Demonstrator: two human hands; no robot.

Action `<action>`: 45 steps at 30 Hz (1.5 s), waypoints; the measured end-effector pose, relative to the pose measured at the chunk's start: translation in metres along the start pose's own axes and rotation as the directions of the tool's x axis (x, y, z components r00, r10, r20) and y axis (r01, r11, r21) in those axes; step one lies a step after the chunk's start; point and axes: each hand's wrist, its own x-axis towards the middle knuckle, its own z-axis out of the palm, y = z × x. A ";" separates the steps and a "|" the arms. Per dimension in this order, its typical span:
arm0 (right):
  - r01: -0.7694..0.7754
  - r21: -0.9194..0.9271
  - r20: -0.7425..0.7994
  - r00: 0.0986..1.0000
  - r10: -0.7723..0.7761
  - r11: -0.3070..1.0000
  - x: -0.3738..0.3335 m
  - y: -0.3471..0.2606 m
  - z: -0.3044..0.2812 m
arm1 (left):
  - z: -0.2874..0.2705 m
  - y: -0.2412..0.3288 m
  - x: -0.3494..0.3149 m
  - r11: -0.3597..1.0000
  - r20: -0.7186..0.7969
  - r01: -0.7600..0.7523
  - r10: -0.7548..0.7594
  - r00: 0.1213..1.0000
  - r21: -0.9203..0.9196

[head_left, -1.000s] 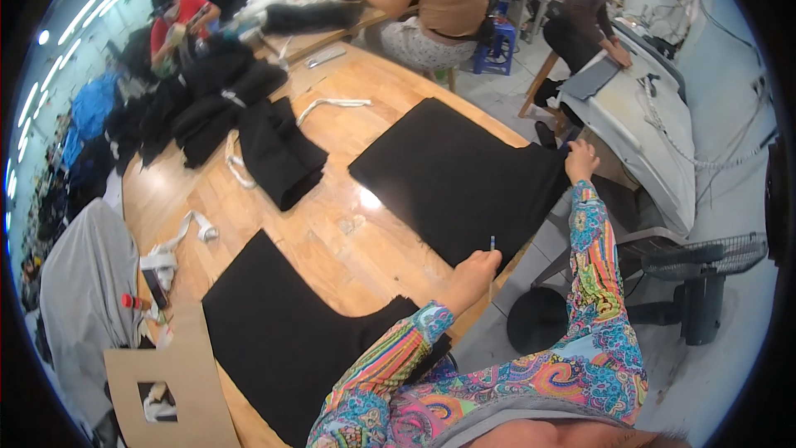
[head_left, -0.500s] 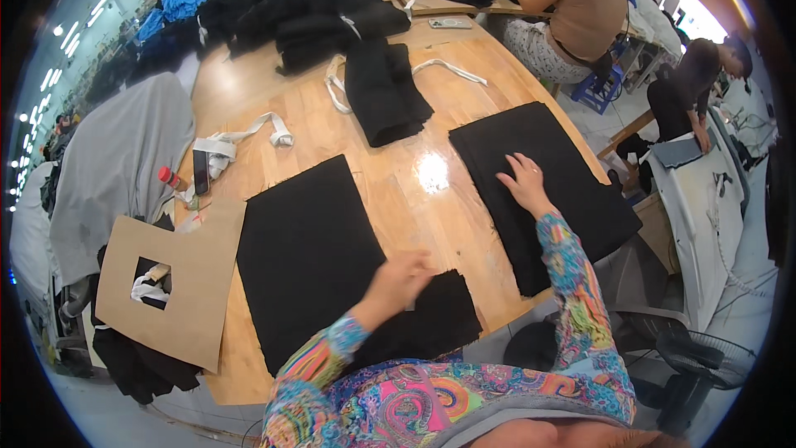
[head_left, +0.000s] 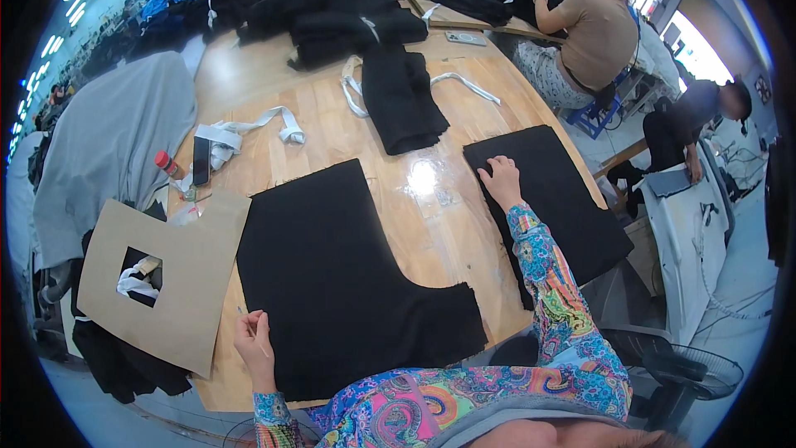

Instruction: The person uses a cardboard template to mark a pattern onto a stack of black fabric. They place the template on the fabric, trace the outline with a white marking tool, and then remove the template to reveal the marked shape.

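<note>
My left hand (head_left: 255, 344) is closed in a pinch at the left edge of a black fabric panel (head_left: 319, 232). A thin pen-like stick pokes out from its fingers, with a bluish tip on top; its exact kind is too small to make out. The panel lies flat before me, with a curved cut-out on its right side. To the right, my right hand (head_left: 502, 182) rests with fingers apart on the upper left part of a folded black fabric stack (head_left: 555, 207).
A brown cardboard template (head_left: 186, 282) with a square hole overhangs the table's left edge. Near it lie a phone (head_left: 201, 160), a red-capped bottle (head_left: 168, 164) and white strips (head_left: 249, 129). Rolled black fabric (head_left: 402, 104) sits farther back. A co-worker (head_left: 593, 37) sits at the far right.
My left hand has swung left from over the panel to its left edge. The right hand has slid slightly left on the stack. The view has shifted a little.
</note>
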 end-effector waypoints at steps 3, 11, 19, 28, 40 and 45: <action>0.004 -0.135 0.053 0.999 0.003 0.991 0.009 -0.019 0.002 | 0.002 -0.003 0.003 0.999 0.003 -0.054 0.054 0.999 0.006; -0.185 0.095 -0.137 0.971 0.197 0.978 0.016 -0.017 0.024 | -0.010 -0.011 0.001 0.999 -0.038 -0.048 0.049 0.998 0.024; -0.306 0.240 -0.091 0.938 0.335 0.922 0.022 -0.020 0.014 | -0.013 -0.036 -0.005 0.998 -0.075 0.037 -0.033 0.997 0.052; -0.283 -0.006 -0.080 0.956 0.282 0.959 0.028 -0.013 0.027 | -0.007 -0.044 -0.008 0.997 -0.122 -0.040 0.048 0.991 0.068; -0.214 -0.224 0.010 0.975 0.222 0.951 0.034 -0.028 0.028 | -0.005 -0.046 -0.011 0.995 -0.140 -0.031 0.044 0.989 0.091; -0.318 -0.171 -0.066 0.948 0.311 0.933 0.038 -0.020 0.033 | -0.005 -0.051 -0.009 0.997 -0.138 -0.045 0.052 0.989 0.055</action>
